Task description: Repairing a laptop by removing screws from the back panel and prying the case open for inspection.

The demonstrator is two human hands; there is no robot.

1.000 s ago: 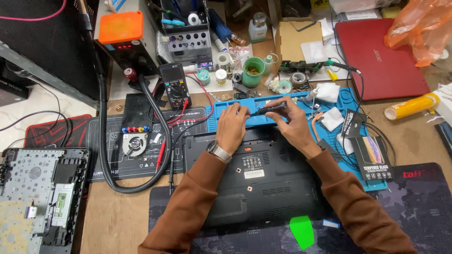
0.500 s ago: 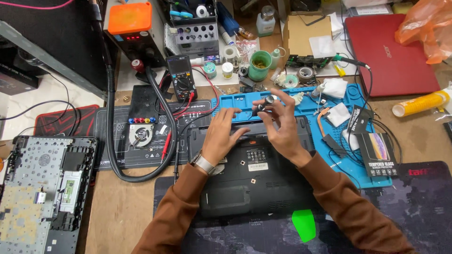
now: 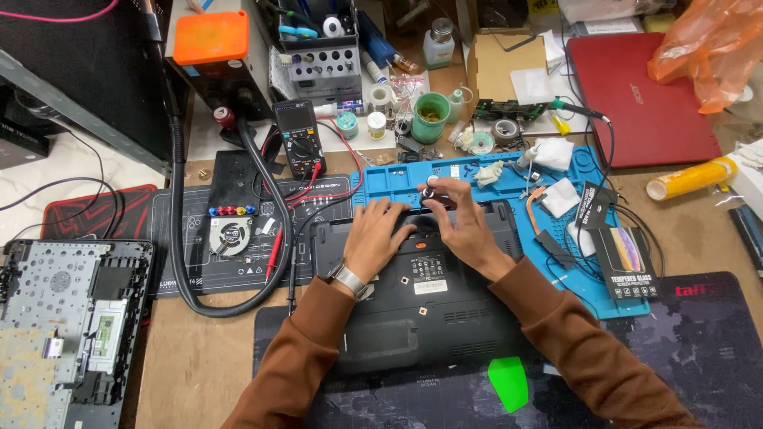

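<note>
Black plastic is filling the middle of the bench: a laptop base is lying upside down near the front edge, and both hands are working at its far edge. Compared with 1 second ago, the hands are sitting closer together and lower over the laptop's rear rim, having come back from the blue mat beyond it, which suggests the work is shifting from the mat's parts to the laptop itself. The left hand is lying mostly flat with fingers spread and slightly curled, pressing on the rear edge of the base and gripping nothing that shows. The right hand is pinching a small silver-tipped tool between thumb and fingertips, the tool standing over the seam where the laptop meets the mat; what kind of tool it is cannot be told. A wristwatch is showing on the left wrist. A multimeter is resting toward the back left of the bench, a red laptop at the back right corner, and a green pick is lying on the dark mat at the front edge.
</note>
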